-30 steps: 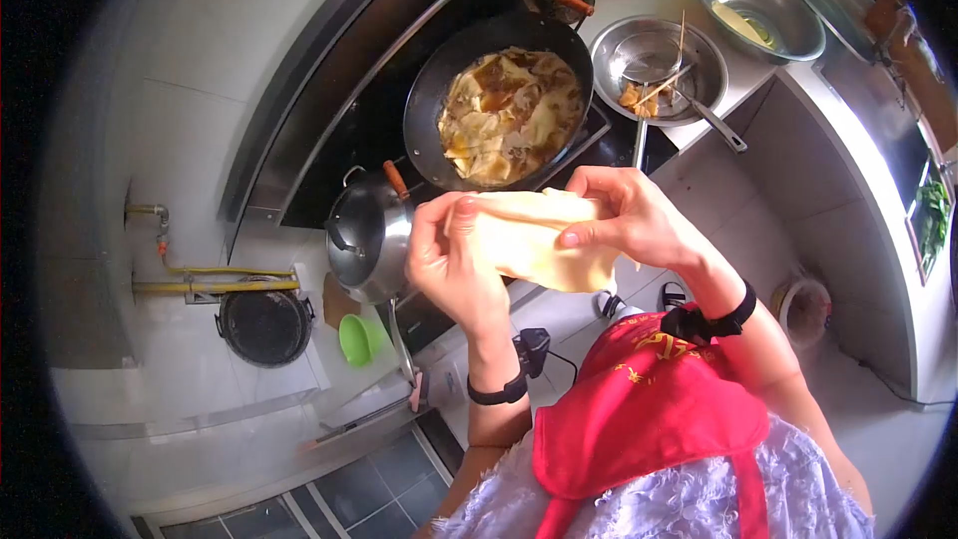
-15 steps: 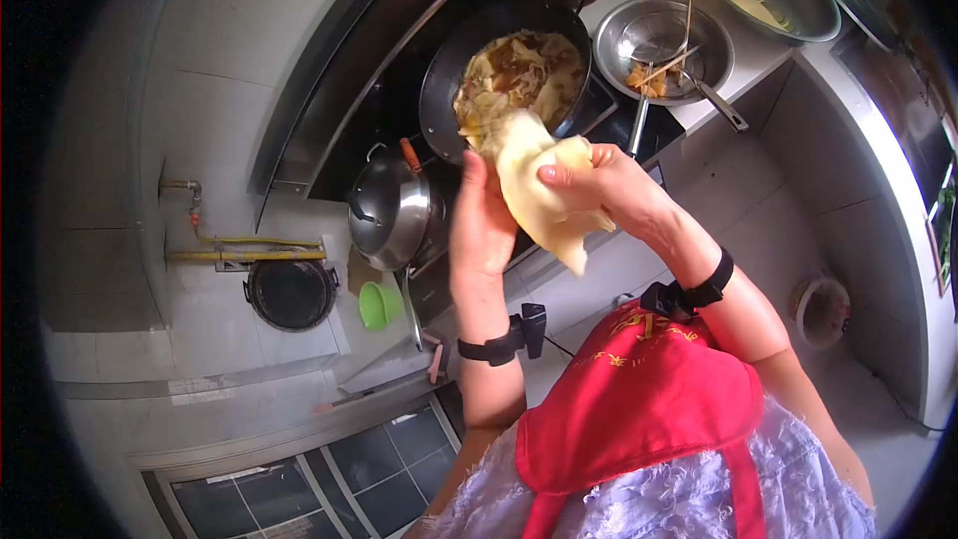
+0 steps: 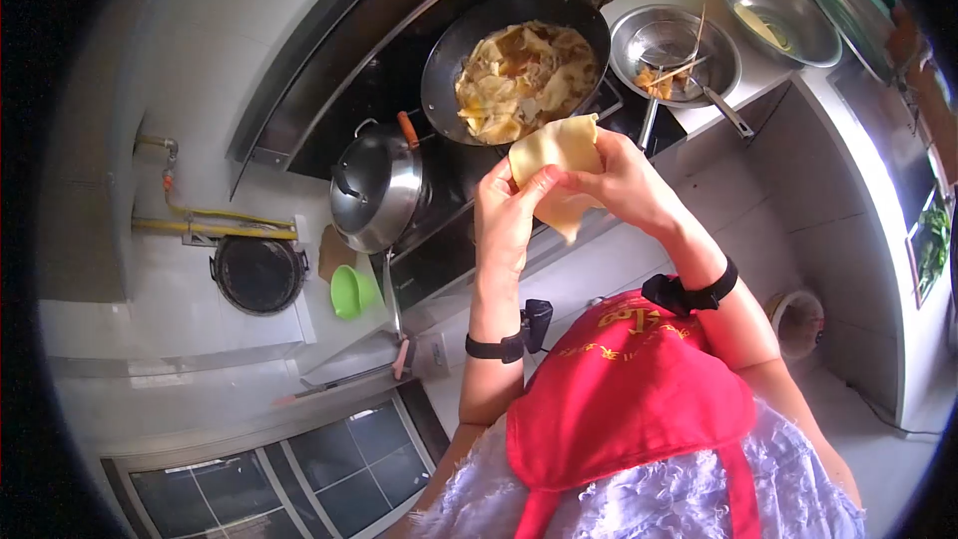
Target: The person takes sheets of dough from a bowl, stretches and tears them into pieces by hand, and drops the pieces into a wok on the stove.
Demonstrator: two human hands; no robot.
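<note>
A pale yellow sheet of dough (image 3: 556, 150) is pinched between both hands, just in front of the wok. My left hand (image 3: 507, 212) holds its left edge, the thumb pressed on it. My right hand (image 3: 629, 182) grips the right side, and the two thumbs nearly meet at the middle. A pointed flap of the sheet hangs below the fingers. Behind it, the black wok (image 3: 437, 90) holds brown liquid with many pale pieces (image 3: 529, 75) in it.
Left of the wok stands a lidded steel pot (image 3: 377, 190). A steel bowl (image 3: 733, 65) with chopsticks and utensils is at the right, beside another metal bowl (image 3: 813, 25). A green bowl (image 3: 351, 291) and a black round pan (image 3: 258, 274) lie farther left.
One piece of dough has left my left hand and dropped into the wok. My left hand has come back to the remaining sheet, now smaller and held by both hands.
</note>
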